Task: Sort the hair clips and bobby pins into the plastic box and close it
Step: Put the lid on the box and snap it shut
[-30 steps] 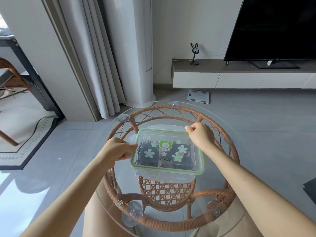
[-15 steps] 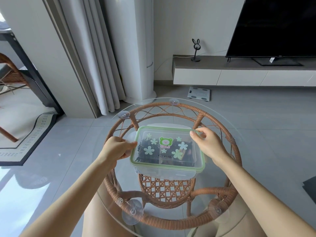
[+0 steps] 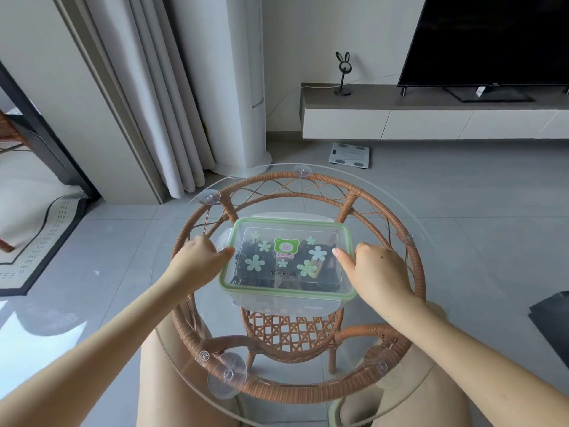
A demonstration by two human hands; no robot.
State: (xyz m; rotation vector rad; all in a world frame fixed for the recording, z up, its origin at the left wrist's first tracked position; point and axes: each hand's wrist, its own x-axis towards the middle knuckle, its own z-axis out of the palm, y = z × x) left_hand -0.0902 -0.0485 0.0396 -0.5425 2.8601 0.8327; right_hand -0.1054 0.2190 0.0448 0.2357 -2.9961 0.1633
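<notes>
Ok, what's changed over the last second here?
The right hand slid from the far right corner of the lid back along its edge towards the person; it now grips the right side of the plastic box, thumb on top. The left hand kept its hold on the left side. The box stayed put on the glass table, lid on.

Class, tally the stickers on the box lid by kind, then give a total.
Flower stickers: 7
Bear sticker: 1
Total: 8
</notes>
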